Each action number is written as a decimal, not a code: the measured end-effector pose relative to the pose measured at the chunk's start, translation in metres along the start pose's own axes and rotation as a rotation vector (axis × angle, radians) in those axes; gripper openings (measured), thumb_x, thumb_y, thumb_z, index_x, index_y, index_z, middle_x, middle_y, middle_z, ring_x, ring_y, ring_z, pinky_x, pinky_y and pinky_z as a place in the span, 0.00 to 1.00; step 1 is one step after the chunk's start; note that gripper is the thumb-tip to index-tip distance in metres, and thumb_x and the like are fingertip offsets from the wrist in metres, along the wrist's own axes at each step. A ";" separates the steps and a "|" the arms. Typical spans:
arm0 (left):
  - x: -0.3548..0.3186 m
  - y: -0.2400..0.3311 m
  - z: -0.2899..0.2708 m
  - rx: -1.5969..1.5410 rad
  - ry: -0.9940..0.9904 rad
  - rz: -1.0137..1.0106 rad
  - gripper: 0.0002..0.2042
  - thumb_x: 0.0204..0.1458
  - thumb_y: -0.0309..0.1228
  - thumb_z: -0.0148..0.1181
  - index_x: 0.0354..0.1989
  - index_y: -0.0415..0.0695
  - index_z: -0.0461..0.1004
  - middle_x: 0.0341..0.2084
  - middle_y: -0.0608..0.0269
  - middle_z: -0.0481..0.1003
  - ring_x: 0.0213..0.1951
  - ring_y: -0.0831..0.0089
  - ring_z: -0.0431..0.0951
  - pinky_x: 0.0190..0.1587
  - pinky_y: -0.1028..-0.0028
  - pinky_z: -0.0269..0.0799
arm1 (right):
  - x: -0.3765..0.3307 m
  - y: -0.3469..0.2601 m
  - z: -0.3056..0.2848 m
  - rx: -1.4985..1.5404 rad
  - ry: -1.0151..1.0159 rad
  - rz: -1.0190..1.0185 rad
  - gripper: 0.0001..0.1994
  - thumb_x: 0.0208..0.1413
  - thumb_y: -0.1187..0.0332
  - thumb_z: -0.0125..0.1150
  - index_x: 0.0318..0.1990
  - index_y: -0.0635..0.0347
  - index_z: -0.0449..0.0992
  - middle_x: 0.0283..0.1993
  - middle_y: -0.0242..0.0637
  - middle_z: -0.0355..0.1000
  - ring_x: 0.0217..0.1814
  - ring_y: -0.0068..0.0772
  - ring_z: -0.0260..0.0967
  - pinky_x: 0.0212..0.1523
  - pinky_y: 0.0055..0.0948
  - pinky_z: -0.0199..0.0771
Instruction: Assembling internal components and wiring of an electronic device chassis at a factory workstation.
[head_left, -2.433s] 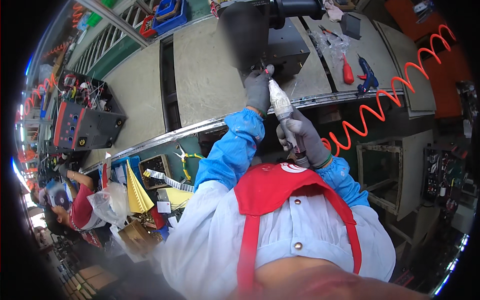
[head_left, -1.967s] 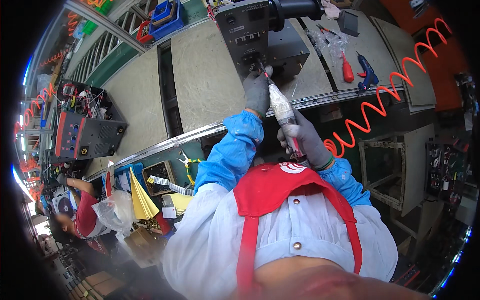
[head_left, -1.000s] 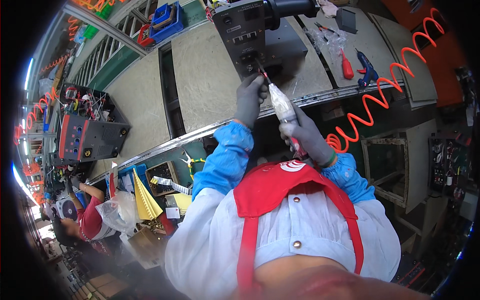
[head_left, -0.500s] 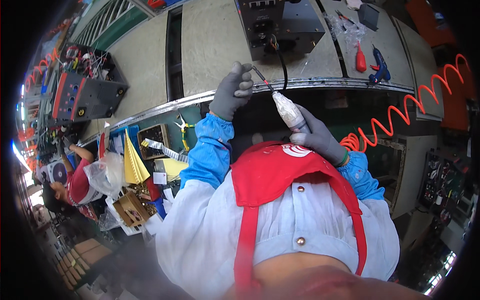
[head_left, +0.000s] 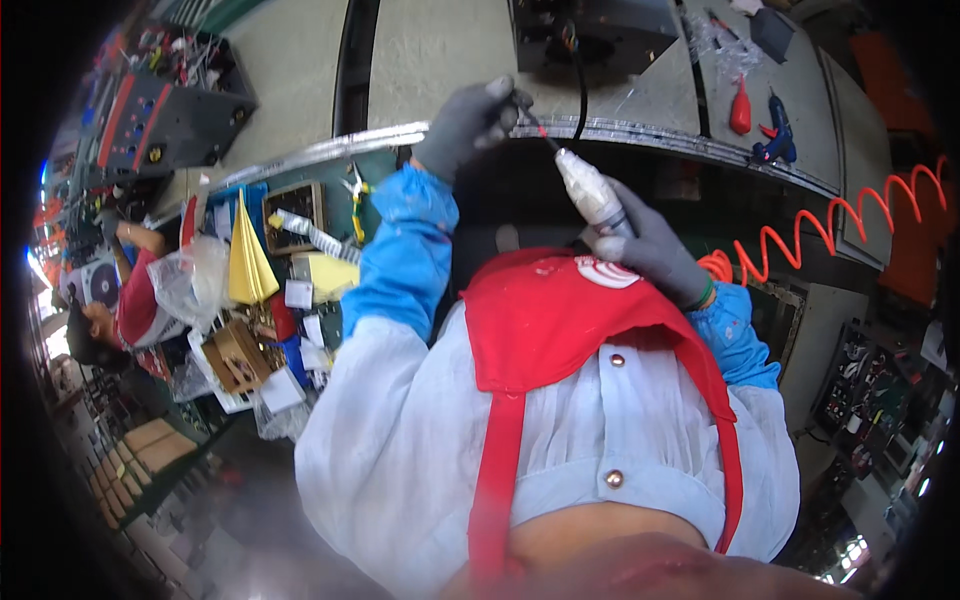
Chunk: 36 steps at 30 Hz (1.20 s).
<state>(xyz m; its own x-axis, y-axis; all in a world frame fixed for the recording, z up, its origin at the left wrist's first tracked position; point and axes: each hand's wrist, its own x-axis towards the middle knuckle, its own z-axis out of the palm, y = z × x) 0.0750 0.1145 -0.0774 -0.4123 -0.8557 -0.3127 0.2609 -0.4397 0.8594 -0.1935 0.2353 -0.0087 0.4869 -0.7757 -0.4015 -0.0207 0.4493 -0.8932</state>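
Right hand (head_left: 655, 255): grey glove, grip closed around one white power screwdriver (head_left: 590, 190), its thin bit pointing to 11 o'clock.
Left hand (head_left: 465, 120): grey glove, fingers curled at the bit tip; what they pinch is too small to see.
Bench (head_left: 440, 60): its metal front edge runs just behind both hands; bare surface at 10 o'clock.
Dark device (head_left: 590, 30): one, at 12 o'clock, cut off by the frame, one black cable hanging over the edge.
Small tools: one red (head_left: 740, 108), one blue (head_left: 775, 140), at 2 o'clock.
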 end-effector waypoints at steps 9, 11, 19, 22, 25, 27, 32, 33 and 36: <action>-0.025 0.038 0.008 0.290 0.044 0.062 0.23 0.62 0.49 0.48 0.43 0.38 0.75 0.17 0.74 0.67 0.16 0.86 0.63 0.18 0.84 0.56 | 0.005 0.002 -0.021 0.501 -0.265 0.240 0.42 0.43 0.54 0.60 0.67 0.62 0.56 0.31 0.36 0.69 0.29 0.19 0.67 0.29 0.18 0.69; -0.028 0.040 0.012 0.381 0.113 0.070 0.24 0.62 0.50 0.47 0.44 0.38 0.75 0.17 0.75 0.65 0.16 0.86 0.61 0.17 0.84 0.55 | 0.004 -0.010 -0.010 0.346 -0.184 0.199 0.42 0.43 0.54 0.60 0.67 0.63 0.56 0.32 0.36 0.68 0.30 0.20 0.67 0.30 0.18 0.69; 0.001 -0.003 0.013 0.127 0.352 0.123 0.20 0.59 0.42 0.54 0.50 0.37 0.72 0.16 0.74 0.61 0.16 0.84 0.59 0.18 0.78 0.55 | -0.003 -0.009 -0.020 0.212 -0.073 0.018 0.42 0.40 0.62 0.61 0.67 0.64 0.57 0.35 0.33 0.66 0.30 0.20 0.65 0.31 0.20 0.67; 0.040 -0.011 0.036 0.203 0.375 0.198 0.25 0.54 0.39 0.63 0.57 0.37 0.70 0.22 0.69 0.68 0.19 0.83 0.63 0.22 0.80 0.60 | -0.012 -0.023 -0.030 0.080 0.112 0.035 0.53 0.33 0.44 0.65 0.69 0.59 0.53 0.27 0.33 0.67 0.23 0.19 0.63 0.22 0.18 0.62; 0.070 0.001 0.058 0.221 0.391 0.256 0.27 0.53 0.43 0.63 0.56 0.38 0.70 0.25 0.68 0.72 0.17 0.83 0.65 0.18 0.80 0.59 | -0.018 -0.027 -0.035 0.105 0.179 -0.024 0.51 0.34 0.46 0.64 0.69 0.58 0.54 0.27 0.33 0.68 0.22 0.19 0.64 0.21 0.17 0.64; 0.086 0.004 0.068 0.251 0.416 0.324 0.23 0.55 0.48 0.59 0.44 0.38 0.75 0.17 0.70 0.70 0.16 0.84 0.66 0.17 0.82 0.57 | -0.020 -0.028 -0.039 0.122 0.196 -0.017 0.49 0.34 0.48 0.63 0.68 0.57 0.55 0.27 0.33 0.68 0.23 0.19 0.65 0.21 0.17 0.66; 0.109 0.005 0.078 0.174 0.546 0.342 0.19 0.56 0.49 0.56 0.28 0.44 0.72 0.13 0.69 0.67 0.15 0.82 0.66 0.16 0.80 0.57 | -0.021 -0.029 -0.042 0.203 0.171 -0.022 0.42 0.39 0.64 0.60 0.67 0.62 0.55 0.32 0.33 0.65 0.27 0.21 0.66 0.25 0.20 0.67; 0.109 0.002 0.076 0.138 0.540 0.350 0.19 0.57 0.49 0.55 0.28 0.43 0.72 0.13 0.69 0.67 0.15 0.81 0.66 0.15 0.80 0.57 | -0.020 -0.029 -0.041 0.200 0.174 -0.017 0.43 0.39 0.64 0.60 0.68 0.62 0.54 0.32 0.33 0.65 0.27 0.20 0.66 0.25 0.20 0.67; 0.107 -0.005 0.070 0.034 0.509 0.369 0.15 0.58 0.44 0.54 0.32 0.43 0.72 0.15 0.69 0.67 0.15 0.81 0.66 0.15 0.80 0.57 | -0.016 -0.028 -0.040 0.176 0.183 0.004 0.42 0.39 0.65 0.60 0.68 0.60 0.55 0.31 0.32 0.66 0.27 0.19 0.65 0.27 0.20 0.68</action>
<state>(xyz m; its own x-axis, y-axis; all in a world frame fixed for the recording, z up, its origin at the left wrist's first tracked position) -0.0316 0.0445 -0.0867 0.1689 -0.9757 -0.1396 0.2749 -0.0893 0.9573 -0.2356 0.2169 0.0145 0.3206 -0.8338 -0.4495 0.1381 0.5106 -0.8486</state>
